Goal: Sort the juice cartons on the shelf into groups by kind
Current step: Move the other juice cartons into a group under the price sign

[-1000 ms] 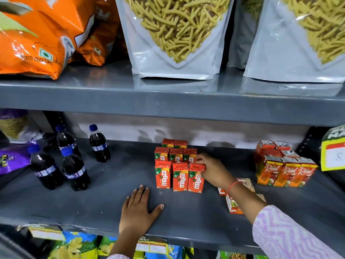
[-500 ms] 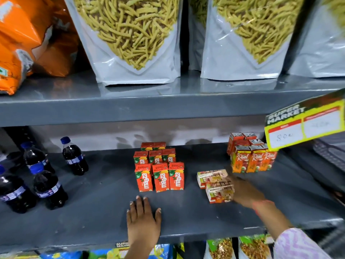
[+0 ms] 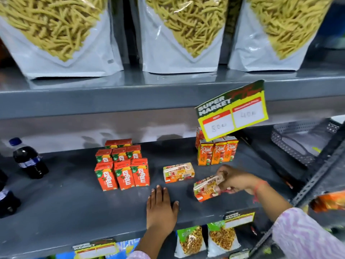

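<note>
On the grey shelf stands a block of several red-orange Maaza cartons in rows. Further right, a group of orange Real cartons stands upright, partly behind a price sign. One Real carton lies on its side between the two groups. My right hand grips a second Real carton, tilted and lifted slightly off the shelf. My left hand rests flat on the shelf's front, fingers together, holding nothing.
A yellow Super Market price sign hangs from the upper shelf. Dark cola bottles stand at the left. Big white snack pouches fill the shelf above. A perforated metal tray sits at the right, snack packs below.
My right hand left the Maaza block, moved right to the two lying Real cartons, and now holds one of them tilted up. The view shifted rightwards.
</note>
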`<state>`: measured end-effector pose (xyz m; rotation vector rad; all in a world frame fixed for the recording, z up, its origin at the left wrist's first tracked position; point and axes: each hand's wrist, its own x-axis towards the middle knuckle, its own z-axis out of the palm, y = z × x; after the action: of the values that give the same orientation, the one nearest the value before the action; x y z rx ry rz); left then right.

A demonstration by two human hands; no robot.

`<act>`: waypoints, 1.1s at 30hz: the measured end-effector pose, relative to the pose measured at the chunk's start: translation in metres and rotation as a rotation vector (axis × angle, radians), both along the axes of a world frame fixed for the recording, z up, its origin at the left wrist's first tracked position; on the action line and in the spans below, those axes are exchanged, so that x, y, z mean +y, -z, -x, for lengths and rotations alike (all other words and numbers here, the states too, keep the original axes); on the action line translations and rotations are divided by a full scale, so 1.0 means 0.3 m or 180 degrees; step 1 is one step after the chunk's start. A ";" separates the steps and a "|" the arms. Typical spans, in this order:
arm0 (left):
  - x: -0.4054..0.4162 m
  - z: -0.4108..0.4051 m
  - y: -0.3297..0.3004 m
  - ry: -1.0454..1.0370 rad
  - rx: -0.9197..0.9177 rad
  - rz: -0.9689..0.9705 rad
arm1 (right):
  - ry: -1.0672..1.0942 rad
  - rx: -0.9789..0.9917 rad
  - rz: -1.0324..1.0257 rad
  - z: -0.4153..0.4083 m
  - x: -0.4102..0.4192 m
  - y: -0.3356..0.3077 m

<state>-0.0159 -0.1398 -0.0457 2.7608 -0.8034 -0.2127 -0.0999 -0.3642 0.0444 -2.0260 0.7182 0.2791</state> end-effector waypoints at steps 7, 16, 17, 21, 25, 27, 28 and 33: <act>-0.151 -0.005 0.004 -0.0565 -0.0047 0.0169 | -0.0937 -0.0307 0.1202 -0.024 -0.154 -0.134; -0.166 0.011 0.024 -0.0725 -0.0207 0.0286 | -0.1929 -0.0676 0.2441 -0.136 -0.205 -0.079; -0.167 0.011 0.024 -0.0737 -0.0202 0.0291 | -0.2006 -0.0631 0.2479 -0.143 -0.207 -0.064; -0.168 0.012 0.025 -0.0749 -0.0173 0.0328 | -0.2047 -0.0633 0.2371 -0.144 -0.227 -0.059; -0.166 0.009 0.030 -0.0765 -0.0192 0.0331 | -0.2146 -0.0887 0.2369 -0.135 -0.257 -0.096; -0.166 0.010 0.031 -0.0774 -0.0176 0.0336 | -0.2217 -0.0807 0.2374 -0.132 -0.258 -0.117; -0.167 0.010 0.030 -0.0767 -0.0181 0.0338 | -0.2221 -0.0733 0.2404 -0.132 -0.257 -0.130; -0.165 0.009 0.027 -0.0745 -0.0133 0.0308 | -0.2037 -0.0441 0.2410 -0.133 -0.244 -0.174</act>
<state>-0.0186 -0.1894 -0.0538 2.7445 -0.4800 -0.0693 -0.0599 -0.4374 0.0966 -2.9403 0.0408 0.2436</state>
